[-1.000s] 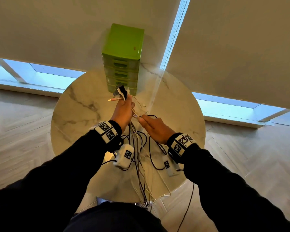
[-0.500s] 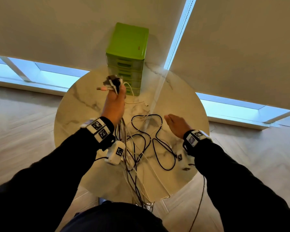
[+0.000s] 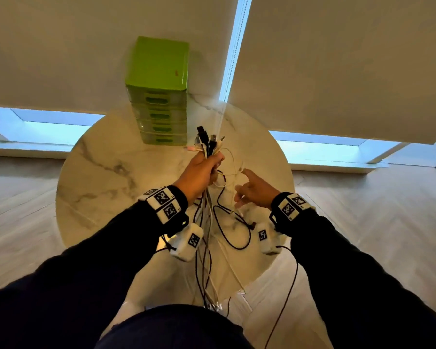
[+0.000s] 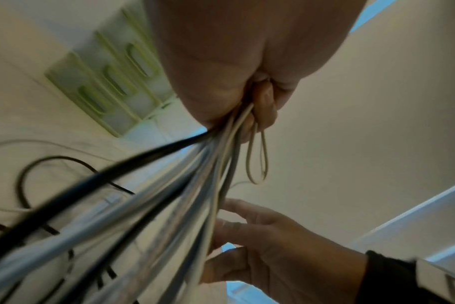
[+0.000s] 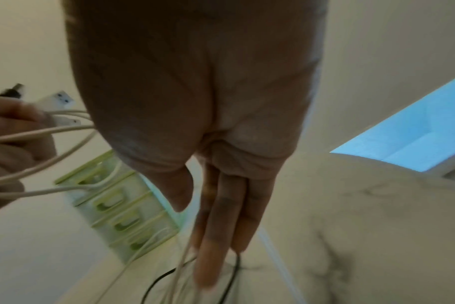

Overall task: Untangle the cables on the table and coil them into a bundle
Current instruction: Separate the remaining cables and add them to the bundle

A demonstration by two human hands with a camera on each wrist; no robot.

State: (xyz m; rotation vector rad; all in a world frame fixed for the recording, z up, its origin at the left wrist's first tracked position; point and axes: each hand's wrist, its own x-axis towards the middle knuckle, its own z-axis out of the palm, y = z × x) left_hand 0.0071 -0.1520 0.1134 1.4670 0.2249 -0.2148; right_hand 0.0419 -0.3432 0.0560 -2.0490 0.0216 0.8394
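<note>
My left hand [image 3: 210, 161] is raised over the round marble table [image 3: 106, 172] and grips a bundle of black and white cables [image 3: 207, 248] just below their plugs [image 3: 207, 142], which stick up out of the fist. The cables hang from the fist [image 4: 249, 107] down to the table's near edge. My right hand [image 3: 244, 187] hovers just right of the hanging strands with straight, spread fingers [image 5: 221, 222] and holds nothing. Whether it touches a strand I cannot tell. A black cable loop [image 3: 233, 231] lies on the table under it.
A green drawer unit [image 3: 159, 96] stands at the table's far edge against the blinds, just behind the raised plugs. Thin white strands [image 3: 233, 162] loop between the two hands. Cable ends trail off the near table edge [image 3: 212, 303] toward my lap.
My left hand has carried the bundle to the right, from left of the drawers to their right corner. My right hand has come back in close to the hanging cables.
</note>
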